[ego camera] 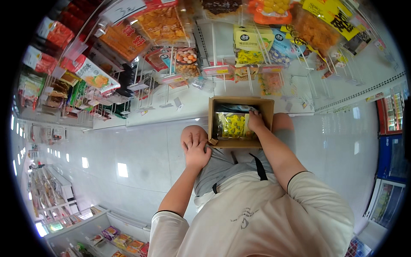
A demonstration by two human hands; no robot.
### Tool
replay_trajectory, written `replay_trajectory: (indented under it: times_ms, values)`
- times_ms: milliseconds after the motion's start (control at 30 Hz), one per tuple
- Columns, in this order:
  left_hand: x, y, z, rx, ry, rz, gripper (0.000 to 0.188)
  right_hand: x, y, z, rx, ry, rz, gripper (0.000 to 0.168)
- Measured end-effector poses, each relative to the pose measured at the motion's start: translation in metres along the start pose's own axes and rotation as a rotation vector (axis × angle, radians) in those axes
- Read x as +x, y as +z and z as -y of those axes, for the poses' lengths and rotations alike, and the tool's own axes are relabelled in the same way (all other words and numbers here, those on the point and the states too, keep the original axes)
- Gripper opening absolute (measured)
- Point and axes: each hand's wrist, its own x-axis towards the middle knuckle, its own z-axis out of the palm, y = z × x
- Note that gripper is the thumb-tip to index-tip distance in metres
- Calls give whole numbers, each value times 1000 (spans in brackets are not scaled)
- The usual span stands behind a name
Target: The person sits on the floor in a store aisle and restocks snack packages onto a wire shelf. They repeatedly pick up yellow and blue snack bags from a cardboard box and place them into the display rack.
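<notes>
An open cardboard box (236, 145) stands before me, between my knees and against the shelf. Inside it lies a clear-fronted bag of yellow-wrapped sweets (231, 125). Behind that bag, along the box's far wall, is a blue package (234, 108), partly in shadow. My right hand (256, 121) reaches into the right side of the box, at the end of the yellow bag and by the blue package; its fingertips are partly hidden, so a grip cannot be made out. My left hand (196, 151) rests on my left knee, fingers spread, holding nothing.
Above the box, wire display hooks (251, 80) jut from a white shelf unit (192, 102), carrying snack bags such as yellow sweet pouches (252, 46). A small clear plastic jar (203, 84) lies on the base shelf. Another display case (118, 221) is behind me; drinks coolers (390, 157) stand right.
</notes>
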Motion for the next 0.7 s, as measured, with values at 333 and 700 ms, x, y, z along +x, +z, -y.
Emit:
replay_trajectory:
  times_ms: [333,700]
  values:
    - [4,3,-5,1,-42,16,36,-47,-46,-1,-142,-394,-127,10]
    - [-1,6,-14,-270,97,-178,49,-130,-129,12,48,-785,-415,10]
